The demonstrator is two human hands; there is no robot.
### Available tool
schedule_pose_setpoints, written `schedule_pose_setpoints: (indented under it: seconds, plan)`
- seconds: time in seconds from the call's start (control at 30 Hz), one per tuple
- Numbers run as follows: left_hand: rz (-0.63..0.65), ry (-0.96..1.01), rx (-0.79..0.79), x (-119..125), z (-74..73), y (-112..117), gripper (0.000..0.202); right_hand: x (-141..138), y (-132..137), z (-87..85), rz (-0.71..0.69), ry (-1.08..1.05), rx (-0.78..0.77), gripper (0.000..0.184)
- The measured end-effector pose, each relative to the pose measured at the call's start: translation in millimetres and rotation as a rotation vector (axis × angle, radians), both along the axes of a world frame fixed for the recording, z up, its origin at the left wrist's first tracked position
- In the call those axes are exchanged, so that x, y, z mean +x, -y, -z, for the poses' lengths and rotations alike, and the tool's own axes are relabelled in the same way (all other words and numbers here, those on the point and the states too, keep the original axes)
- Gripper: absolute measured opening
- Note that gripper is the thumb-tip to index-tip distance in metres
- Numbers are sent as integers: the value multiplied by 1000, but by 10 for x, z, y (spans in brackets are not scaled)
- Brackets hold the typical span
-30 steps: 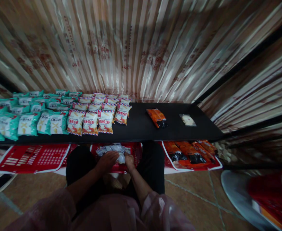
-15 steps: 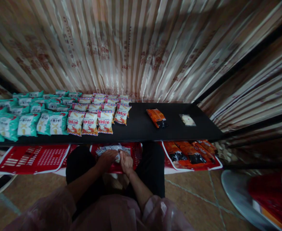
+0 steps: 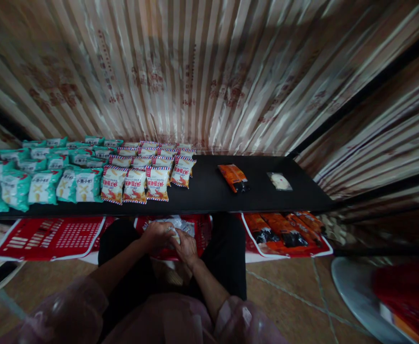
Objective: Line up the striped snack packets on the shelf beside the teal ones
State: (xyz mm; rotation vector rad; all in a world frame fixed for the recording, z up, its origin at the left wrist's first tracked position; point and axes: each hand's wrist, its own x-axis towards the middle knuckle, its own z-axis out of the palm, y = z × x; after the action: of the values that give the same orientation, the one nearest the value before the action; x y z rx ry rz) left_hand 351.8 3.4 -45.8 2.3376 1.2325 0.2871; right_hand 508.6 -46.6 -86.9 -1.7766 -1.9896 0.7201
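Over my lap, my left hand [image 3: 157, 235] and my right hand [image 3: 187, 247] meet with fingers curled round a small whitish packet [image 3: 174, 234]. Most of it is covered, so its print cannot be read. Just beyond, silvery-white packets [image 3: 189, 227] lie in a red basket [image 3: 205, 234] between my knees, under the table edge. On the black table [image 3: 209, 191] stand white-and-orange snack bags [image 3: 157, 182] with striped edges, and teal-and-white snack bags [image 3: 88, 184] to their left.
An orange-and-black packet [image 3: 233, 177] and a clear packet with white contents [image 3: 280, 181] lie on the table's right half. Below are a red basket [image 3: 48, 236] at left and a basket of orange packets [image 3: 286, 227] at right. A striped curtain [image 3: 202, 86] hangs behind.
Both hands have drawn slightly back from the packets in the middle basket and risen a little, now closed together round a whitish packet. The goods on the table stay put.
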Motion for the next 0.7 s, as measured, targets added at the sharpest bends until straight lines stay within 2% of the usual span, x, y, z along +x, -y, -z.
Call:
schedule_pose_setpoints:
  seconds: [0.13,0.23,0.47,0.7]
  plan:
    - [-79,-34,-154,61,-201,-78,30,-13,28,-56,78,36,-48,38]
    - [-109,-17,-181,106,-297,-125,29,-8,42,-77,110,32,-47,40]
    - [-92,17,-256,85,-323,-170,36,-3,49,-90,163,2,-65,43]
    - [-125,107,-314,42,-303,-214,36,29,44,-15,289,-294,-35,58]
